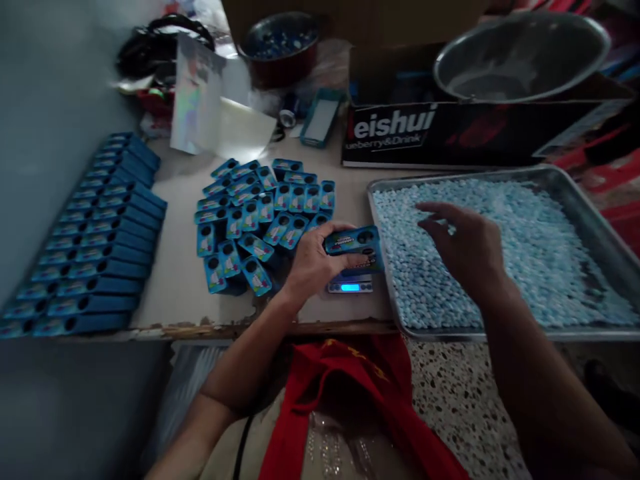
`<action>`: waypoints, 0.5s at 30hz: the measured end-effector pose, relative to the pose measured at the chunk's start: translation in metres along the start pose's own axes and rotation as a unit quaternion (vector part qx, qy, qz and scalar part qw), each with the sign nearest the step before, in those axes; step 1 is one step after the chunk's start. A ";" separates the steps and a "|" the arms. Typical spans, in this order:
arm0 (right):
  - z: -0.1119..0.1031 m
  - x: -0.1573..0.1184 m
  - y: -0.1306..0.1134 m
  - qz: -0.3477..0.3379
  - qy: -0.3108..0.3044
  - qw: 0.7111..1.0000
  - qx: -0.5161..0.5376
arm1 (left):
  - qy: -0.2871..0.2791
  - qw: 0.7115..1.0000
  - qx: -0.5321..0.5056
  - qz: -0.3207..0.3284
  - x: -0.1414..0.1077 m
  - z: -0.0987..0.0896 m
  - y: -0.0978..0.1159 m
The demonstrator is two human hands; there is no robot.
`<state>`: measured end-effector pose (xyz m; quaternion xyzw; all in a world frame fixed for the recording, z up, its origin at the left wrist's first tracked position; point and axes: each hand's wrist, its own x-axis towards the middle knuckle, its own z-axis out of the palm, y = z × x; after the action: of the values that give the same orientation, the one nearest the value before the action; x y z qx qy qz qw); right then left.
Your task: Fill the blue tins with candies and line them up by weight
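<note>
My left hand is wrapped round small blue cardboard candy boxes, seemingly two side by side, each with a round hole in its printed top. They are held just above a small digital scale with a lit blue display. Over the metal tray hovers my right hand, its thumb and index finger apart with nothing visible between them. Pale blue and white candies cover most of that tray. Left of my left hand stands a loose cluster of similar boxes.
Stacked rows of blue boxes line the table's left side. Behind the tray is a black carton bearing a metal bowl. A pot, a teal open box and shiny sheets are at the back.
</note>
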<state>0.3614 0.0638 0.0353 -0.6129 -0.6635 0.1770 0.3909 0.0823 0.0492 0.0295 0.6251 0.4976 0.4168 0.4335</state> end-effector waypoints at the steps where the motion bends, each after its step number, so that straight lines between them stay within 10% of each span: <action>1: 0.006 0.006 0.002 -0.033 -0.005 0.998 -0.047 | 0.028 0.999 0.016 0.021 -0.007 -0.021 0.005; 6: 0.068 0.026 -0.033 -0.180 -0.193 0.962 -0.064 | 0.221 0.940 0.197 0.170 -0.027 -0.195 -0.009; 10: 0.108 0.028 -0.053 -0.264 -0.258 0.906 -0.206 | 0.352 0.891 0.278 0.066 -0.043 -0.331 -0.039; 15: 0.127 0.031 -0.017 -0.305 -0.218 0.911 -0.174 | 0.322 0.889 0.316 -0.074 -0.105 -0.377 -0.053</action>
<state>0.2580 0.1214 -0.0233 -0.3856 -0.9069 0.0602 0.1587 -0.3068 0.0007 0.0741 0.5220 0.7602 0.3823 0.0588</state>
